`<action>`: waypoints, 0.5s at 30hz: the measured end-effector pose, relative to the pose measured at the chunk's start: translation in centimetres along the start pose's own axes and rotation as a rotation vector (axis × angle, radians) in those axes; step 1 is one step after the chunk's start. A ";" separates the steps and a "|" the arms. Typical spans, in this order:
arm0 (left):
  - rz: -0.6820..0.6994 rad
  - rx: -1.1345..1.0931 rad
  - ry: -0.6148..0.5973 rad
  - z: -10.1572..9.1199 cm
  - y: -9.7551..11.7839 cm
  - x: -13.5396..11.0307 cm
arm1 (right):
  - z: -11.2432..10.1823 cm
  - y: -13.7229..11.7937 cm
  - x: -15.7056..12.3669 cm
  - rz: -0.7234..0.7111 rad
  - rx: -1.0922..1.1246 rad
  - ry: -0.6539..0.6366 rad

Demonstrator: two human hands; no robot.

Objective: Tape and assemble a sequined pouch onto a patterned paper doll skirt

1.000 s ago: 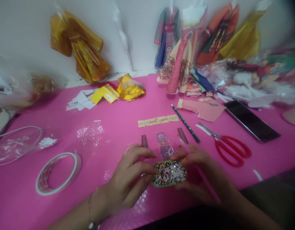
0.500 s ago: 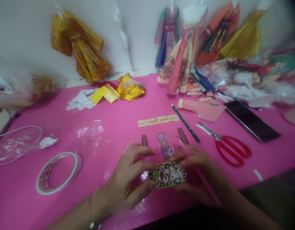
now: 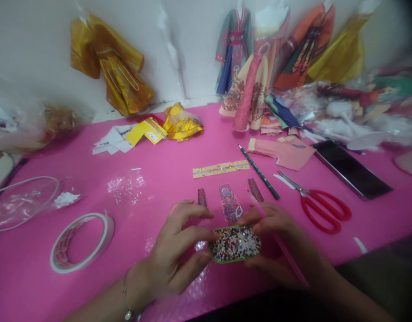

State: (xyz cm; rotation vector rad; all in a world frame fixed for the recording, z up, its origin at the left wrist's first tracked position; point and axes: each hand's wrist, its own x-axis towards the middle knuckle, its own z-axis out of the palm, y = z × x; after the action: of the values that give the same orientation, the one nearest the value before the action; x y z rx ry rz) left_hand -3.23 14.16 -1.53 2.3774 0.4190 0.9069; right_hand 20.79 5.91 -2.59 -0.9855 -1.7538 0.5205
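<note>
A small oval tin of beads (image 3: 235, 243), green-rimmed and filled with mixed dark, white and coloured beads, is between my two hands. My right hand (image 3: 276, 232) grips its right side and also carries a slim pink pencil (image 3: 288, 259), tip pointing up and away. At the tin's left end, my left hand (image 3: 179, 250) has finger and thumb close around the edge. Just beyond the tin lies a patterned strip (image 3: 230, 203) with a white outline shape on it. Dark red strips (image 3: 256, 190) flank it, the left one partly behind my left fingers.
Red-handled scissors (image 3: 321, 205), a phone (image 3: 353, 170) and a dark pencil (image 3: 259, 172) lie right. A beige trim strip (image 3: 221, 169) is further back. Tape roll (image 3: 107, 237) and scattered clear gems (image 3: 127, 192) are left. Miniature garments (image 3: 115, 67) stand along the wall.
My left finger and thumb have drawn back slightly to the left, uncovering more of the tin's left end. My right hand with the pink pencil has hardly moved.
</note>
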 end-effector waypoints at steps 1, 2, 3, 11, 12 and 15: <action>0.001 0.002 0.004 0.0 0.0 0.0 | 0.0 0.0 0.0 -0.002 0.002 -0.004; -0.001 0.004 0.012 0.0 0.0 -0.1 | 0.0 0.0 0.0 -0.001 0.004 -0.007; -0.005 0.007 0.018 0.0 0.1 -0.1 | 0.0 0.0 0.0 0.004 0.004 -0.010; -0.010 0.026 0.012 0.0 0.2 -0.1 | 0.0 0.0 -0.1 0.002 0.001 -0.002; 0.002 0.027 0.006 0.0 0.2 -0.1 | 0.0 0.0 -0.1 0.001 -0.002 0.000; 0.044 0.036 -0.018 0.0 0.0 0.0 | 0.1 0.0 -0.2 0.009 -0.023 0.016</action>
State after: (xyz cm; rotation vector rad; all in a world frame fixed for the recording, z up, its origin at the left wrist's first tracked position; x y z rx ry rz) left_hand -3.24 14.12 -1.50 2.4345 0.3796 0.9038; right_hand 20.77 5.81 -2.74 -1.0115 -1.7454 0.4971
